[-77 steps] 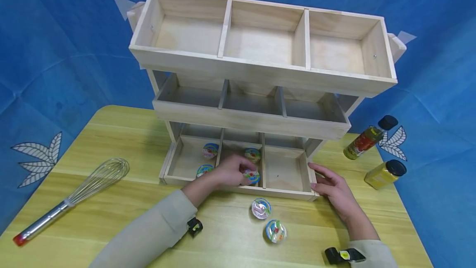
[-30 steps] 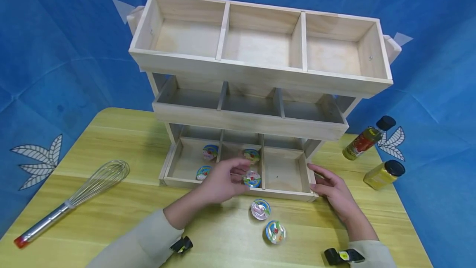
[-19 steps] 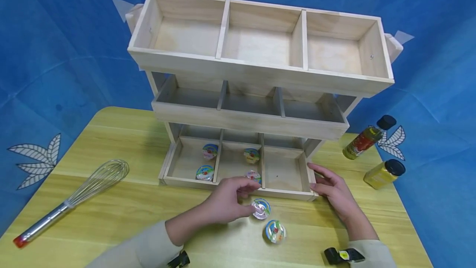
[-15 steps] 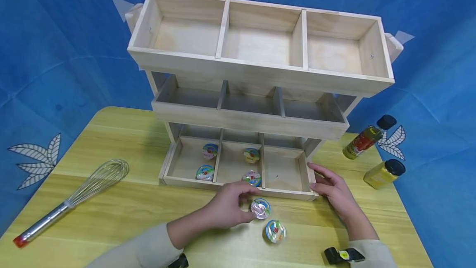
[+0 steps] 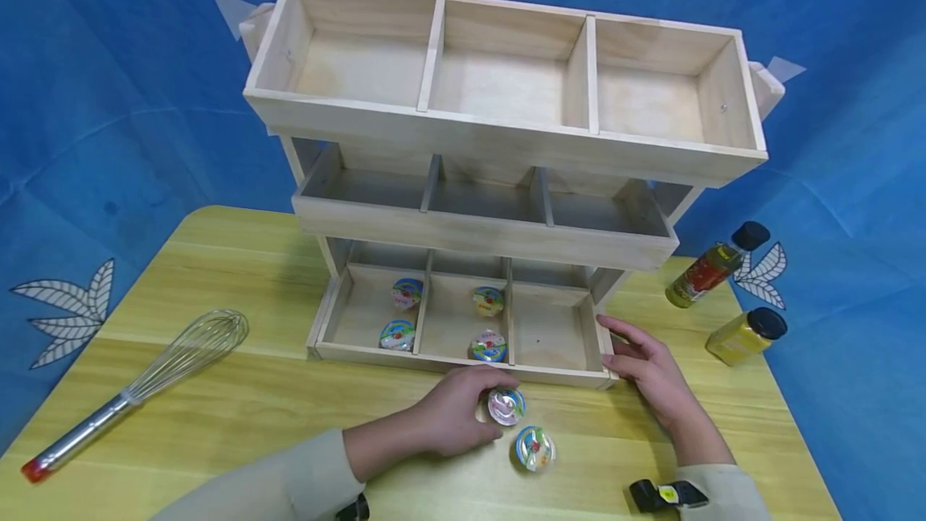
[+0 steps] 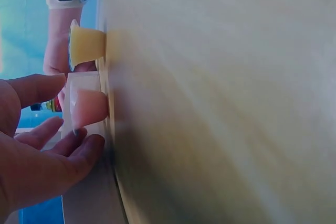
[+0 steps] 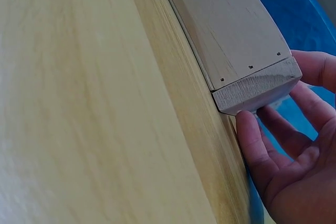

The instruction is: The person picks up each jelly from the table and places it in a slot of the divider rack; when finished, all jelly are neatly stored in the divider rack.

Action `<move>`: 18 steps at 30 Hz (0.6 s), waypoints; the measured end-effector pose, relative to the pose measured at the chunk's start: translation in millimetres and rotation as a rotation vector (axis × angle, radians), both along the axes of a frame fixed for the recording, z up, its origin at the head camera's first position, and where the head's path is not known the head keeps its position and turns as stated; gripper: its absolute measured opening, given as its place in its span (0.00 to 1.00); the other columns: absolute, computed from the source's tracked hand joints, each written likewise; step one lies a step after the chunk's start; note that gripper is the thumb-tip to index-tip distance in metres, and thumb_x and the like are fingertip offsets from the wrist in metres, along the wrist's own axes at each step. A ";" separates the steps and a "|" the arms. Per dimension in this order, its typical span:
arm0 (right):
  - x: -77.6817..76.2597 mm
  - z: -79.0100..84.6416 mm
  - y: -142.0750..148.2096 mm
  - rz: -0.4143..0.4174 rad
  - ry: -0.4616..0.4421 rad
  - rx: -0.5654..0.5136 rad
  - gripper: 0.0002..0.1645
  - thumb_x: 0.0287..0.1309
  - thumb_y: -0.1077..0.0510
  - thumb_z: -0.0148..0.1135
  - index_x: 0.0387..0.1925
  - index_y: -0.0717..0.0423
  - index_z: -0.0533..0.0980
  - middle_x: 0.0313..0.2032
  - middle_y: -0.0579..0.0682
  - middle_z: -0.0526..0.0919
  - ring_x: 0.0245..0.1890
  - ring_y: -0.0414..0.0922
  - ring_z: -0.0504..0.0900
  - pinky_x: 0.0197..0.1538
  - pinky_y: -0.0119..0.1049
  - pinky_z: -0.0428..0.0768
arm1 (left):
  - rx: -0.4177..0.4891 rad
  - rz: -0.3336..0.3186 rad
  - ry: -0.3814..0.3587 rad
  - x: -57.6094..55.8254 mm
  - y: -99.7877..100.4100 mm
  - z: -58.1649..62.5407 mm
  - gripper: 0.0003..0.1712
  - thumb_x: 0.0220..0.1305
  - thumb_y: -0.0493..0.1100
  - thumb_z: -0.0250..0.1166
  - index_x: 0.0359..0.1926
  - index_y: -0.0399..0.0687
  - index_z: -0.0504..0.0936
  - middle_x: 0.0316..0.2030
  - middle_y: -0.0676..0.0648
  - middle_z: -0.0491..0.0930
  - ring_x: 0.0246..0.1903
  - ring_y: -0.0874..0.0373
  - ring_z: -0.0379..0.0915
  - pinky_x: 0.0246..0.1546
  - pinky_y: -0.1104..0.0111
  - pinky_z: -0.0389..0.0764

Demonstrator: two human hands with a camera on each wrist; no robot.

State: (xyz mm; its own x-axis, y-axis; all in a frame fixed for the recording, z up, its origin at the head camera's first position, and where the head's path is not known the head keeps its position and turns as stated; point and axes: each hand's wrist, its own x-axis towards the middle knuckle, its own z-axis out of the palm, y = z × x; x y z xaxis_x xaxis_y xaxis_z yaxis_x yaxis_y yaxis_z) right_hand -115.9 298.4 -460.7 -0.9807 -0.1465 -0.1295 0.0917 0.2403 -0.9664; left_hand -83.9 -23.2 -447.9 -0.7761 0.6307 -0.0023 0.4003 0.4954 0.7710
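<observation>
My left hand (image 5: 456, 412) reaches around a pink jelly cup (image 5: 506, 407) on the table, thumb and fingers spread on either side. In the left wrist view the thumb is apart from the pink cup, and the fingertips (image 6: 93, 142) are right at its lower side. A yellow jelly cup (image 5: 534, 449) stands beside it. My right hand (image 5: 651, 364) holds the front right corner of a three-tier wooden rack (image 5: 463, 360), thumb and fingers bent at its end board. Two jelly cups lie in the bottom tier's left compartment and two in its middle one.
A whisk (image 5: 174, 368) lies on the table at left. On the right stand a dark-capped bottle (image 5: 705, 273) and a yellow jar (image 5: 739, 339). The rack's middle tier (image 5: 477, 227) and top tier (image 5: 499, 123) rise behind the bottom one. A blue cloth (image 5: 130, 103) hangs behind.
My left hand has let go of a jelly cup in the middle bottom compartment, drawn back over the front board and come around the pink cup. The right hand stays at the rack's corner.
</observation>
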 end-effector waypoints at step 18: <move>-0.5 -1.7 -0.7 -0.020 -0.015 0.003 0.36 0.63 0.64 0.65 0.71 0.63 0.65 0.70 0.63 0.62 0.58 0.41 0.74 0.53 0.29 0.77 | 0.316 0.097 -0.164 8.7 6.5 -21.7 0.27 0.49 0.27 0.76 0.54 0.38 0.82 0.53 0.48 0.79 0.44 0.62 0.76 0.47 0.73 0.79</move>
State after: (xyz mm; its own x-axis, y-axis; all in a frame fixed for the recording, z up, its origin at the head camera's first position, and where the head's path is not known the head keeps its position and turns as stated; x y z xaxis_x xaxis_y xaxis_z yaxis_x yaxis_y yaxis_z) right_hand -116.4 297.8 -462.4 -0.9813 -0.1269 -0.1448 0.1110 0.2417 -0.9640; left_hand -75.2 -16.8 -469.5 -0.8378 0.5435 0.0517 0.2217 0.2521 0.9420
